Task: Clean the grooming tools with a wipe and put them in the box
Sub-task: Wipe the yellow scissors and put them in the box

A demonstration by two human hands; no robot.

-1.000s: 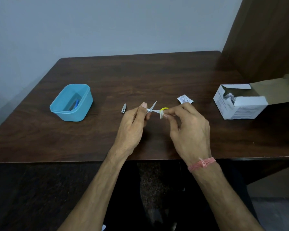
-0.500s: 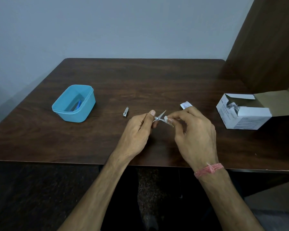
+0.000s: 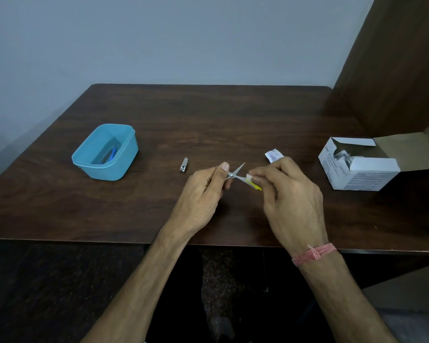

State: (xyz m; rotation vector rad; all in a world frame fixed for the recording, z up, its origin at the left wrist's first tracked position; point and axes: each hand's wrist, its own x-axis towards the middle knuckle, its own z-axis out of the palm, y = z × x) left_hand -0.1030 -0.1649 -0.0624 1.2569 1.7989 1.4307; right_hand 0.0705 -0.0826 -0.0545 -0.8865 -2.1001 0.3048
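Head view, looking down on a dark wooden table [image 3: 208,125] set against a pale wall, with a brown panel rising at the right. At the table's right edge stands an open white cardboard carton [image 3: 357,169], flap folded back, with packets showing inside. At the left stands a light blue plastic box [image 3: 124,157], open at the top, holding a blue item [image 3: 112,154] that lies against its right inner wall. Both containers sit well apart from the hands, which work between them near the front edge. The left hand [image 3: 201,194] has its fingers curled, thumb on top, and pinches a small pair of scissors [image 3: 235,174] by one end, close to the pivot. The scissors are held above the table, blades parted: one blade points up and away, the other part runs toward the right hand. The right hand [image 3: 290,199], with a pink thread band [image 3: 313,254] on the wrist, pinches a small white wipe [image 3: 249,178] between thumb and forefinger around that part; a yellow handle piece [image 3: 256,186] shows just below the pinch. A torn white sachet [image 3: 273,155] lies on the table just beyond the right hand, its near corner hidden by the knuckles. A metal nail clipper [image 3: 183,165] lies on the table between the blue box and the left hand, touching neither.
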